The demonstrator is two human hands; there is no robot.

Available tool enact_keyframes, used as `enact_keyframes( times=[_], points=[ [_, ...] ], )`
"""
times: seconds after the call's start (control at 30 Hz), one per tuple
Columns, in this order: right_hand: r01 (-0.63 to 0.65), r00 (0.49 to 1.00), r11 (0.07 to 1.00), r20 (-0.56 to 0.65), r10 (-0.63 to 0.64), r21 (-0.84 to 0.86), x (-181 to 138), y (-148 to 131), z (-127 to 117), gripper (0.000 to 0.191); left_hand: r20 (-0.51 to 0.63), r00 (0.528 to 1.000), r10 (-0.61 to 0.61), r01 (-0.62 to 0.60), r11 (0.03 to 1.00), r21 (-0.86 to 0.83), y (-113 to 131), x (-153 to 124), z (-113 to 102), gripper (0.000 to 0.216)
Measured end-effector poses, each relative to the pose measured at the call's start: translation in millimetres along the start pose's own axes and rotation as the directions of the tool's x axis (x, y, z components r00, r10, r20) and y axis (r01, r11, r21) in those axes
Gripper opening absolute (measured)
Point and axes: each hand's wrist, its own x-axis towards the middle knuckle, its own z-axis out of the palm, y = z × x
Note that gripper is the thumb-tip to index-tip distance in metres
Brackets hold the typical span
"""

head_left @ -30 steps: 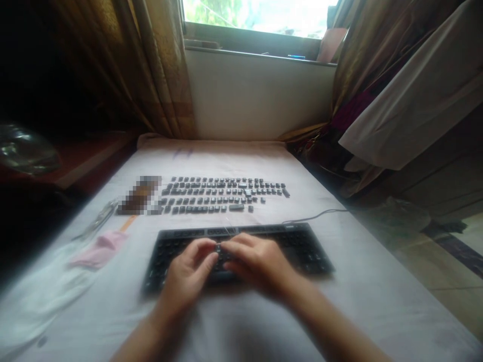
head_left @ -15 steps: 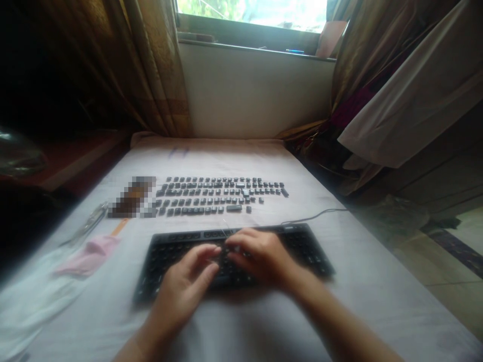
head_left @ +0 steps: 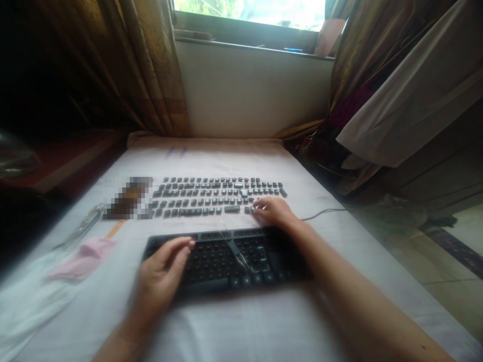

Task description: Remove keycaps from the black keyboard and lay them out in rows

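Observation:
A black keyboard base (head_left: 226, 259) with its keycaps taken off lies on a white cloth (head_left: 241, 322) in front of me. Loose black keycaps (head_left: 217, 196) are laid out in rows beyond it. My left hand (head_left: 160, 281) rests on the keyboard's left end, fingers stretched forward and holding nothing. My right hand (head_left: 273, 211) reaches past the keyboard to the right end of the keycap rows, fingertips curled down on a keycap there. A thin wire tool (head_left: 234, 246) lies across the keyboard's middle.
A pink cloth (head_left: 81, 256) and a metal tool (head_left: 83, 226) lie at the left, next to a blurred-out patch. The keyboard cable (head_left: 320, 213) runs off to the right. Curtains flank a white wall under the window (head_left: 249, 10). Floor drops away at the right.
My right hand has left the middle of the keyboard and moved forward to the right end of the keycap rows. My left hand has slid left along the keyboard.

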Motion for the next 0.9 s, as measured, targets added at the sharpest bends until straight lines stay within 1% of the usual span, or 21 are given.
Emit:
enact_keyframes(
  times=[0.3,0.53,0.63,0.77,0.83,0.9],
  points=[
    [-0.008,0.999,0.998,0.044,0.011,-0.064,1,-3,1,0.025,0.002,1.000,-0.003,0.003,1.000,0.021,-3,2,0,0.031],
    [0.020,0.998,0.998,0.061,-0.016,-0.064,0,-4,-1,0.034,0.015,1.000,-0.002,0.001,1.000,0.027,-1,2,-1,0.031],
    [0.033,0.998,0.998,0.056,-0.030,-0.056,-3,-1,-5,0.035,0.007,1.000,0.003,-0.003,0.999,0.034,0,3,-2,0.031],
    [0.046,0.999,0.998,0.005,-0.046,-0.052,-18,-3,-14,0.026,-0.010,1.000,-0.012,0.012,0.999,0.039,-2,4,-5,0.033],
    [0.068,0.997,0.997,-0.018,-0.069,-0.044,-32,-12,-19,0.021,-0.024,0.999,-0.022,0.023,0.999,0.043,-3,4,-7,0.032],
    [0.113,0.994,0.993,-0.002,-0.113,-0.031,-51,-27,-22,0.020,-0.033,0.999,-0.023,0.024,0.999,0.044,-4,4,-8,0.032]
  ],
)
